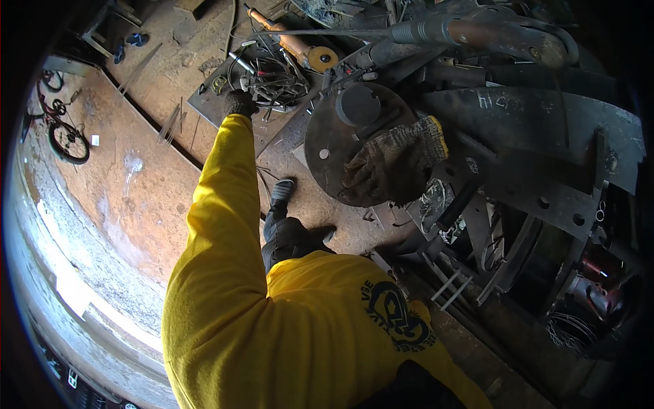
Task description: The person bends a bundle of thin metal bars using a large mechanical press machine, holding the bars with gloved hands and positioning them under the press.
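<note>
My left hand [239, 103], in a dark work glove, reaches out at the end of a yellow sleeve. It is at the edge of a metal plate [204, 102] beside a tangle of cables and tools [276, 85]. Its fingers are too dark to make out. A small yellowish round item [219, 84] lies just left of it. Nearer the middle, an empty, dirty knit glove [395, 160] with a yellow-edged cuff rests on a round steel plate [327, 174]. A short dark cylinder [357, 107] and a small pale disc [323, 154] are also on that plate. My right hand is out of view.
An orange angle grinder [293, 46] lies beyond the cables. Heavy steel parts [504, 123] and a thick cylinder arm [490, 41] crowd the right. Metal bars [453, 290] jut out near my right side. A bicycle [65, 133] stands at far left.
</note>
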{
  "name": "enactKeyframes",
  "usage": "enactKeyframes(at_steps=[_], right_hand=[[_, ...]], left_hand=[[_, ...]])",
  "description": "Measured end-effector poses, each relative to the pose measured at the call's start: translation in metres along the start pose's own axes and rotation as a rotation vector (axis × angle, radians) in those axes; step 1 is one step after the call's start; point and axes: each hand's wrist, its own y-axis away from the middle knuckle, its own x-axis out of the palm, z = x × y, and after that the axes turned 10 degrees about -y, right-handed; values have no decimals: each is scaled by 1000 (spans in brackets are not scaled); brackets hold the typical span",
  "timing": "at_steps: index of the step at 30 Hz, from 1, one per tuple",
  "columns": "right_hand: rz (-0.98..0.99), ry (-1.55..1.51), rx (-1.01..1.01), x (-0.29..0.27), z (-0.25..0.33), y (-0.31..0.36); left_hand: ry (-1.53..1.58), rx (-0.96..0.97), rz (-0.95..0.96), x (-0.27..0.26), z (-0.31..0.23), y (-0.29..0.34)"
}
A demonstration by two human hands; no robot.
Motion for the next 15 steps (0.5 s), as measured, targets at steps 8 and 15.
enactKeyframes(at_steps=[8,15], right_hand=[[371,141,-256,-4,-2,0],[188,-259,-90,16,-27,-28]], left_hand=[[662,-472,-31,-17,-7,46],[-63,49,-161,74,-18,95]])
